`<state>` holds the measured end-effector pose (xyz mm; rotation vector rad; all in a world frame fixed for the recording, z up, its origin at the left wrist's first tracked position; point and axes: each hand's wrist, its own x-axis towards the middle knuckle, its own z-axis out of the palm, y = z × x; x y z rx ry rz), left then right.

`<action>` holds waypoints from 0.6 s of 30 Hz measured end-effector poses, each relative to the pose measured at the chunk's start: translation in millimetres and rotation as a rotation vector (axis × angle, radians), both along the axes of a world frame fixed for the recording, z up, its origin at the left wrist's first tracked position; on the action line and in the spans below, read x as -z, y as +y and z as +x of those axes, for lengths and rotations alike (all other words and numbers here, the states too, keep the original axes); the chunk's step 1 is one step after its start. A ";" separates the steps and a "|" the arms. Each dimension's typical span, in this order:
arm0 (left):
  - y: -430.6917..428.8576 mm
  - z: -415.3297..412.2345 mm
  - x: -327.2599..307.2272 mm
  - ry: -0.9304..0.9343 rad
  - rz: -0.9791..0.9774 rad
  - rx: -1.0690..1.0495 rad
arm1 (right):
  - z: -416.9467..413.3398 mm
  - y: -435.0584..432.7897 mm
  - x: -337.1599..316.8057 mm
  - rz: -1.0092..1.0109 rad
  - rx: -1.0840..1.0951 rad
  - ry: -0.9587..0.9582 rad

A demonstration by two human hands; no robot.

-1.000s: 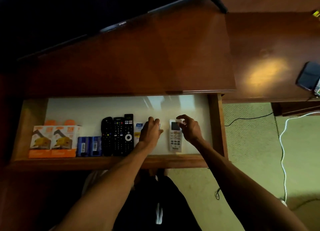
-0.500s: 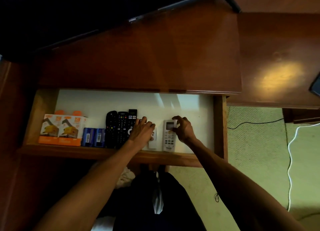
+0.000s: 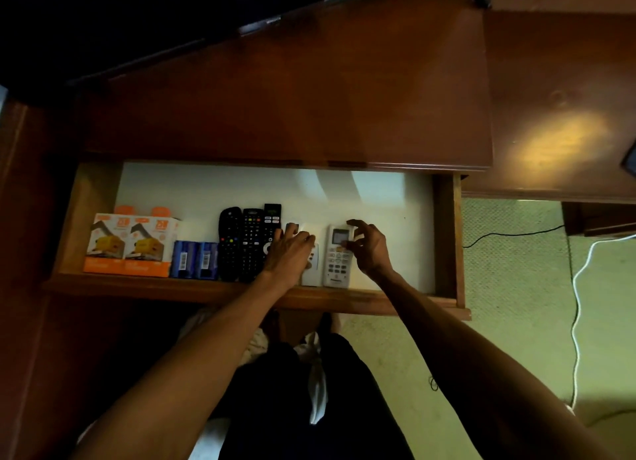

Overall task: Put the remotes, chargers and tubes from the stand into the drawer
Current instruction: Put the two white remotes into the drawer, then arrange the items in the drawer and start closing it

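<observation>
The drawer (image 3: 447, 239) is pulled out from under the brown worktop (image 3: 309, 98), and its floor is white. Along the front sit two orange boxes (image 3: 130, 244), then two blue boxes (image 3: 194, 260), then three black remotes (image 3: 249, 242) side by side. Next comes a small white thing (image 3: 311, 270); I cannot tell what it is, because the left hand (image 3: 289, 253) lies flat on top of it with its fingers close together. Just beside that is a white remote (image 3: 339, 256) with a little screen. The right hand (image 3: 368, 248) is curled over the white remote, fingertips touching its top part, not gripping it. A white cord (image 3: 578, 304) lies on the green carpet (image 3: 516, 287).
</observation>
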<state>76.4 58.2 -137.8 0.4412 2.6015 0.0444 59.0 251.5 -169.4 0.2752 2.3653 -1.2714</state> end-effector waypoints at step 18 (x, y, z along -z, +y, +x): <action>-92.1 26.5 -59.9 -0.062 0.530 -0.336 | 45.5 -28.6 -47.8 0.218 -0.088 0.091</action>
